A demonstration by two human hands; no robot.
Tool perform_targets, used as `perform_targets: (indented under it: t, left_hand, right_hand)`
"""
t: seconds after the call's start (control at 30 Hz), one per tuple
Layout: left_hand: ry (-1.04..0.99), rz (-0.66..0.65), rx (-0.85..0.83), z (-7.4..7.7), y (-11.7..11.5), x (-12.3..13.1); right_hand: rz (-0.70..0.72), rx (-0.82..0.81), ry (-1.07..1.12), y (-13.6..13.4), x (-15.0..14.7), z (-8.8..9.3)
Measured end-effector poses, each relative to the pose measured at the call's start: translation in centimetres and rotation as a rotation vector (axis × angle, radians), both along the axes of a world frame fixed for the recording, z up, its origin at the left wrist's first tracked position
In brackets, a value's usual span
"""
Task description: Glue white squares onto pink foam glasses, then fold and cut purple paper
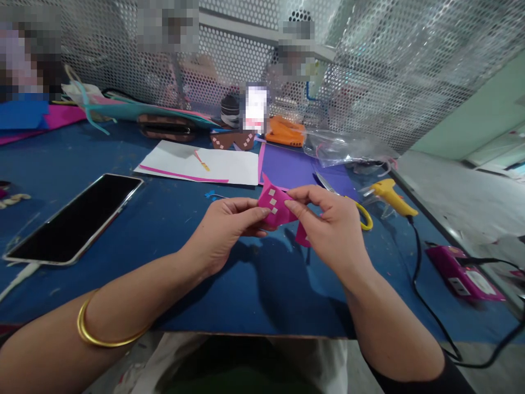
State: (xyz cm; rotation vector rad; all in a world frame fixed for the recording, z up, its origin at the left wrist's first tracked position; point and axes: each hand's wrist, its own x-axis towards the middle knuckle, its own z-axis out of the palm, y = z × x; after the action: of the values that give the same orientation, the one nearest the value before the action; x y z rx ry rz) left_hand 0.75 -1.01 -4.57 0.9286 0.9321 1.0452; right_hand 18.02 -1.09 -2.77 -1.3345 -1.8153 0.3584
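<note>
My left hand (223, 230) and my right hand (328, 227) meet above the blue table (172, 219), both pinching a pink foam cutout (275, 207) dotted with small white squares. The left thumb and fingers grip its left edge. The right fingertips press on its top right corner. A lower flap of the pink piece shows under my right hand. A gold bangle sits on my left forearm.
A black phone (77, 219) lies at left. White paper (200, 164) and a purple sheet (295, 167) lie behind my hands. Yellow-handled scissors (363, 216), a yellow glue gun (391, 197) with black cord and a pink box (461, 271) sit at right. A perforated metal screen stands behind.
</note>
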Motion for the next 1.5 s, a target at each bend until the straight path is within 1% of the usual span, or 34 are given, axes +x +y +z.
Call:
perform_targets:
  t: [0.27,0.4,0.7,1.1,1.5]
  left_hand:
    - [0.028,-0.01,-0.047,-0.04,0.23,0.2]
    - [0.04,-0.012,-0.042,-0.06,0.17,0.22]
    - [0.031,0.007,-0.042,0.03,0.1,0.21]
    - [0.069,0.024,-0.02,-0.19,0.27,0.44]
    - [0.087,0.021,-0.008,-0.02,0.1,0.45]
  right_hand:
    - [-0.028,0.009,0.015,-0.12,-0.25,-0.13]
    - [-0.041,0.004,0.017,-0.12,-0.27,-0.17]
    - [-0.015,-0.021,0.037,-0.12,-0.42,-0.31]
    - [0.0,-0.006,0.04,-0.25,-0.51,-0.28]
    - [-0.011,-0.015,0.036,-0.23,-0.51,-0.21]
